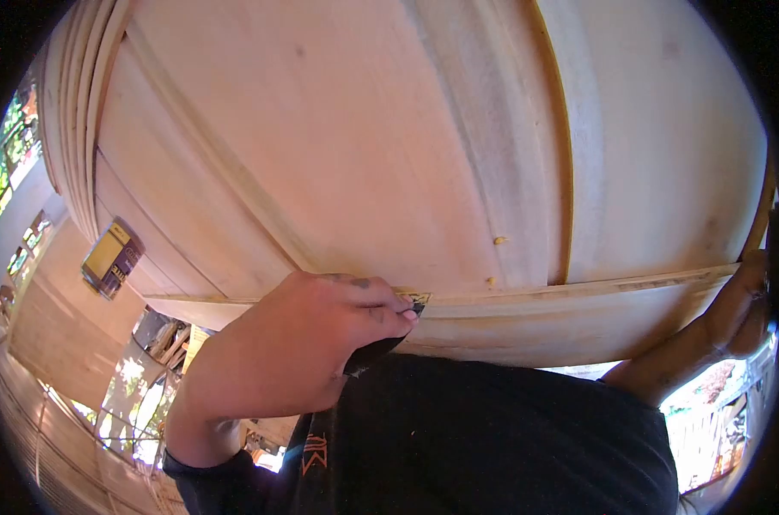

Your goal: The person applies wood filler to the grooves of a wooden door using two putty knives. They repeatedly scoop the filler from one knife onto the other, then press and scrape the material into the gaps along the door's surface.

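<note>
My left hand [321, 335] is closed, pinching a dark flat piece with yellow print [419, 302] at its corner; its exact kind I cannot make out. The piece is at the near edge strip [527, 299] of a large pale wooden panel [321, 129]. Most of the piece is hidden by my fingers and palm. At the far right, my right hand [746, 300] is by the panel's near corner, partly cut off by the dark rim of the view, and its fingers are not clear. Two small yellowish blobs [499, 241] sit on the panel near the edge strip.
A yellow and dark purple tin [112, 258] stands toward the panel's left side. Raised strips [557, 103] run across the panel, and curved ridged trim [85, 94] borders its left. A brown board [72, 318] and wood scraps [168, 342] lie beyond on the left.
</note>
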### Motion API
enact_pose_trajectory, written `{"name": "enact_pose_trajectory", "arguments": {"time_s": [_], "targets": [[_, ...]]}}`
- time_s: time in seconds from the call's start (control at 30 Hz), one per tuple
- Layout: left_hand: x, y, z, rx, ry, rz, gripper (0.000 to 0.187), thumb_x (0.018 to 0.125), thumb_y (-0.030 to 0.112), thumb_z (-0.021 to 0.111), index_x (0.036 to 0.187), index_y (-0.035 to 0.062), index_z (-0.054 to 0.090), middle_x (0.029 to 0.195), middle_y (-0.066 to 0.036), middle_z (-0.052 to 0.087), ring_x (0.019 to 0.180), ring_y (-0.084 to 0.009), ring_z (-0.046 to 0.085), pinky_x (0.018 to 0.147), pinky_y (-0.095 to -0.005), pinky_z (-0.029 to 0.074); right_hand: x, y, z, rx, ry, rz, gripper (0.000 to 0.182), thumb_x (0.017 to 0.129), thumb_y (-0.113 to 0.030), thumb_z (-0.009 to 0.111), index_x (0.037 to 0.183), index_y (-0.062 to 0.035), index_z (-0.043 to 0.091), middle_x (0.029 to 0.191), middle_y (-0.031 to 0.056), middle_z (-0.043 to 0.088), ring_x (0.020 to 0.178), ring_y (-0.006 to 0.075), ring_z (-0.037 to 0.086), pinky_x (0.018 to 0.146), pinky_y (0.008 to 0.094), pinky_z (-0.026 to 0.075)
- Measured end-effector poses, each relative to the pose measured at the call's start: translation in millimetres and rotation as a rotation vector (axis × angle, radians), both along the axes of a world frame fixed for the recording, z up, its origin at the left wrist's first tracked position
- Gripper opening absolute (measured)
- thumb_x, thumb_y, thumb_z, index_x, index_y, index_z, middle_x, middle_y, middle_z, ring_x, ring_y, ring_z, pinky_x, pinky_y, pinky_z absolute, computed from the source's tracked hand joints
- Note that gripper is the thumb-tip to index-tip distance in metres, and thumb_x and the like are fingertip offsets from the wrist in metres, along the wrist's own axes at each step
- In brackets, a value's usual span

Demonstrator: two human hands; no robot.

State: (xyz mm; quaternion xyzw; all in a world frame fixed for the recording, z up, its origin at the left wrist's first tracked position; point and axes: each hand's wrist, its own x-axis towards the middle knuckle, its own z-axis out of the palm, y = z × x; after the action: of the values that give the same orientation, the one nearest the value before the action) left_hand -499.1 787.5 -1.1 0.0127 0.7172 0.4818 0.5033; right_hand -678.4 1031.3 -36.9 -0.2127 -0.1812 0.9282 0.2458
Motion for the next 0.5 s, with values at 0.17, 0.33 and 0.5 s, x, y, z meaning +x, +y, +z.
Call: {"name": "enact_pose_trajectory", "arguments": {"time_s": [0.17,0.33,0.5], "targets": [[-5.5,-4.8,5.3,-0.01,-0.045,-0.025,0.038,0.065,0.0,0.06,0.103,0.0024,0.06,0.105,-0.013,0.061,0.093,-0.0305,0.061,0.077,-0.036,0.05,5.3,63.1,-12.1,-0.221,0.15,0.677,0.043,0.087,0.004,0.041,0.13,-0.003,0.041,0.133,0.0103,0.044,0.123,0.0196,0.042,0.107,0.0334,0.034],[-9.6,-15.3,48.0,-0.277,0.189,0.064,0.038,0.064,0.002,0.058,0.101,-0.0003,0.06,0.101,-0.016,0.062,0.093,-0.0332,0.06,0.082,-0.0388,0.049,5.8,82.6,-19.0,-0.259,0.157,0.977,0.043,0.087,0.004,0.042,0.13,-0.0021,0.041,0.133,0.0105,0.044,0.123,0.0195,0.042,0.107,0.0334,0.034],[-0.1,1.7,56.6,-0.469,0.432,-0.275,0.034,0.071,0.014,0.06,0.103,0.0026,0.06,0.107,-0.011,0.06,0.1,-0.0296,0.057,0.085,-0.0393,0.047,0.8,94.8,-19.3,-0.185,0.149,1.017,0.041,0.088,0.002,0.043,0.129,-0.0007,0.041,0.132,0.0106,0.045,0.123,0.02,0.042,0.108,0.0333,0.033]]}}
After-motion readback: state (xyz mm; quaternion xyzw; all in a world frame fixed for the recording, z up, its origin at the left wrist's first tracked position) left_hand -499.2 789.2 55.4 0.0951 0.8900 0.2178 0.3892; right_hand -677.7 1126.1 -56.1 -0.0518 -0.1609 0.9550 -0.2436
